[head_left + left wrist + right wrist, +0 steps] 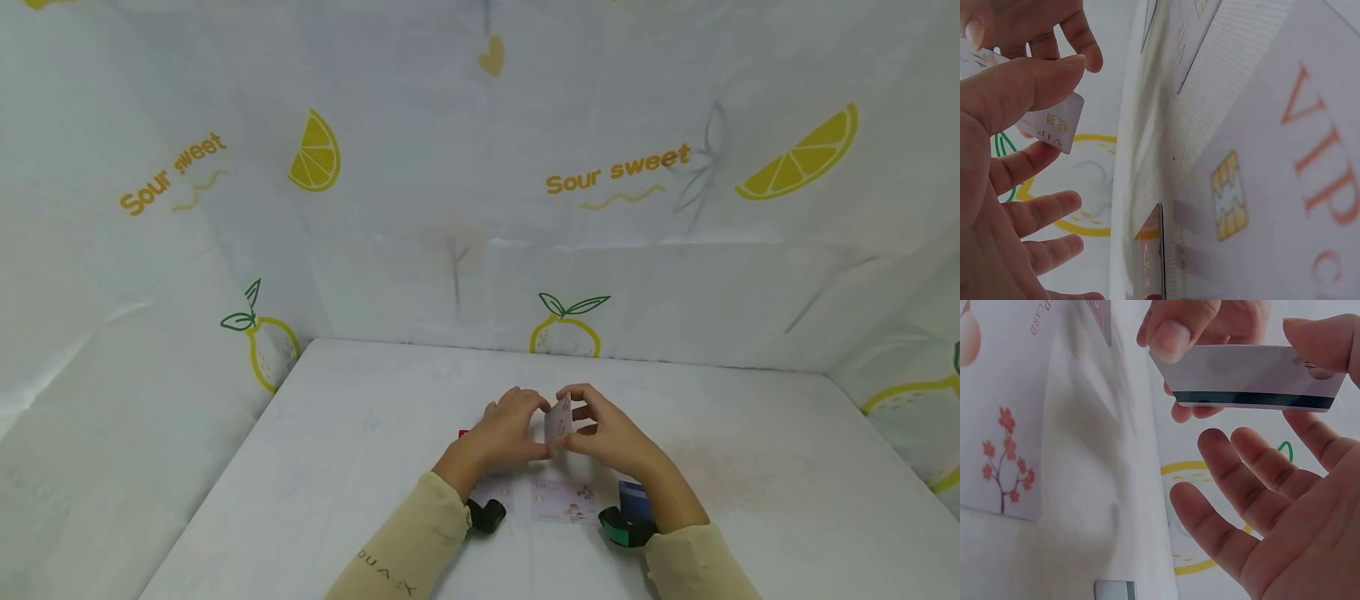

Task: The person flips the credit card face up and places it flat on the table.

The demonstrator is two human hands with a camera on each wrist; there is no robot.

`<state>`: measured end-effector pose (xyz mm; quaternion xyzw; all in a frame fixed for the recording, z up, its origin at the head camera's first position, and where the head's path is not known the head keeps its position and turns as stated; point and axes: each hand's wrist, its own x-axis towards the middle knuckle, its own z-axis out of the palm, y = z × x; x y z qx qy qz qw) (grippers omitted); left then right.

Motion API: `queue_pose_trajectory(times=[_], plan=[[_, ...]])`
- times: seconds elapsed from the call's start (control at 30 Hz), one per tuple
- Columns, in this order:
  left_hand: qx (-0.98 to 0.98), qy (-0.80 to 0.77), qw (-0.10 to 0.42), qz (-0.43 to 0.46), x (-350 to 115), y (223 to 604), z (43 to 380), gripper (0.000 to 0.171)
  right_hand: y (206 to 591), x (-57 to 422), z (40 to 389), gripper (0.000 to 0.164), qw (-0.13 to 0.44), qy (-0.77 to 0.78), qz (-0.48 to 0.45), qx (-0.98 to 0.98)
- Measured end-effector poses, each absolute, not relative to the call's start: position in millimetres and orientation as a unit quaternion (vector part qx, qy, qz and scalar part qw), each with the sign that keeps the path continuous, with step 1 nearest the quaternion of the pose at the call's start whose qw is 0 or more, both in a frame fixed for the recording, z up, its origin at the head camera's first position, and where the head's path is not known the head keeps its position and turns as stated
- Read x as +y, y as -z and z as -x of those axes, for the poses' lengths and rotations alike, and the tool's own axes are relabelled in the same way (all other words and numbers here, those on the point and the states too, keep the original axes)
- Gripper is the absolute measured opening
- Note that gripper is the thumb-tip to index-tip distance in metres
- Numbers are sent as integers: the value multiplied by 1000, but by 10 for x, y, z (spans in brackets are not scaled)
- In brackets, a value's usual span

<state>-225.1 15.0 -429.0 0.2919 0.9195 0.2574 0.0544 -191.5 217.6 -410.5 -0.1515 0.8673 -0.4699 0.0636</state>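
Because the left hand (510,427) and right hand (613,433) pinch its opposite ends, the pale card (558,422) is held above the worktop (375,425), presumably for steadiness.

1. White backdrop (405,108), creased, across the upper part of the head view.
2. Yellow lemon slices (315,152) printed on it, upper left and upper right.
3. Orange "Sour sweet" lettering (618,168), upper left and upper right, each above a wavy line (622,197).
4. Small yellow heart (492,56), top centre.
5. Lemon outlines (566,336) at left, centre and right edge.
6. White worktop (352,433), lower frame.
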Motion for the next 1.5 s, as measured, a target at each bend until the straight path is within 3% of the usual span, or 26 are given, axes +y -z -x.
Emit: queue_pose_trajectory(times=[0.57,1.5], plan=[[921,-275,81,-265,159,4242,2232,53,4069,2357,1954,64,90,442,109,886],[924,-252,96,-271,153,4250,2258,58,4167,2452,1976,57,102,382,111,912]])
